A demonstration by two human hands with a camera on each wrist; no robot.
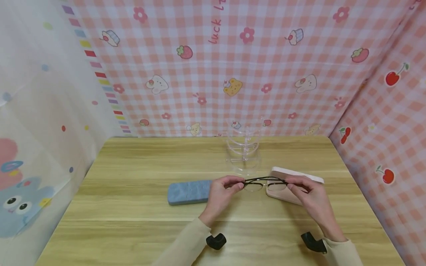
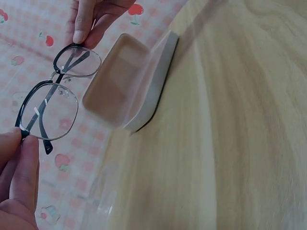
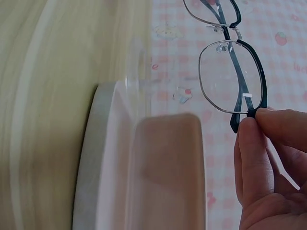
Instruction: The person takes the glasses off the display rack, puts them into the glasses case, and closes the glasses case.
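Black-rimmed glasses (image 1: 265, 182) | left hand (image 1: 222, 195) pinches | right hand (image 1: 311, 197) pinches

Around the open pink case (image 1: 293, 184): bare wooden table (image 1: 133, 229) lies in front of it and far to its left. A clear stand (image 1: 243, 147) blocks the room just behind-left, and 1 blue case (image 1: 189, 192) lies well left.

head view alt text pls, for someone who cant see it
Two hands hold a pair of dark-rimmed glasses by the ends, left hand and right hand, above a wooden table. An open pale glasses case lies just behind them, a closed blue case to the left, a clear plastic stand further back.
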